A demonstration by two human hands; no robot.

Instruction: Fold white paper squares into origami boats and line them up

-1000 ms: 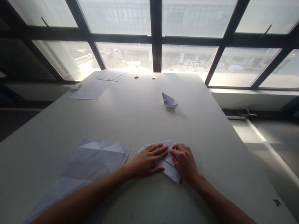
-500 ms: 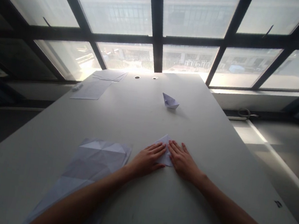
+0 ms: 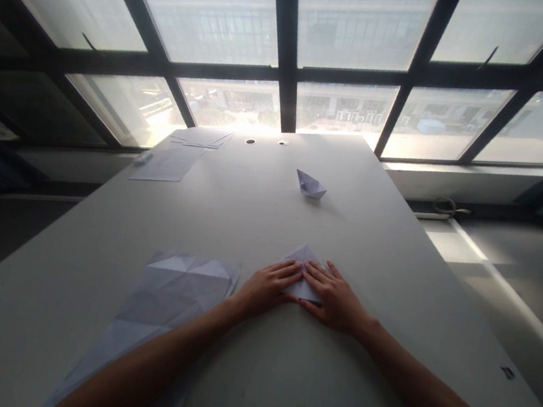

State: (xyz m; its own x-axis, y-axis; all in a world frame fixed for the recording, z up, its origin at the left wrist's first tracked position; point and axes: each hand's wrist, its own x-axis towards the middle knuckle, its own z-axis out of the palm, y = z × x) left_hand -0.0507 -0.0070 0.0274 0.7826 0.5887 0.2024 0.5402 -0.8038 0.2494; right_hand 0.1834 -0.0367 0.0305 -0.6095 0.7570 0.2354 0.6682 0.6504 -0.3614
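Note:
A small folded sheet of paper [image 3: 305,254] lies flat on the white table, its pointed corner toward the window. My left hand [image 3: 270,286] rests on its left side with fingers stretched out. On the right side lies my right hand [image 3: 335,297], also flat, its fingers close to the left fingertips. Both thumbs are near the paper's front edge. The hands cover much of the paper, so its side corners are partly hidden. Beyond it stands a folded paper boat [image 3: 310,185].
Creased sheets of paper [image 3: 169,293] lie to the left, partly under my left forearm. More sheets [image 3: 170,163] lie at the table's far left, beside a small whitish object [image 3: 143,158]. A small dark mark [image 3: 507,372] is near the right edge. Windows [image 3: 343,106] stand behind the table [image 3: 385,244].
My right hand has shifted slightly, and its thumb now reaches to the paper's front edge near my left thumb. More of the paper's upper tip shows. The boat and loose sheets have stayed put.

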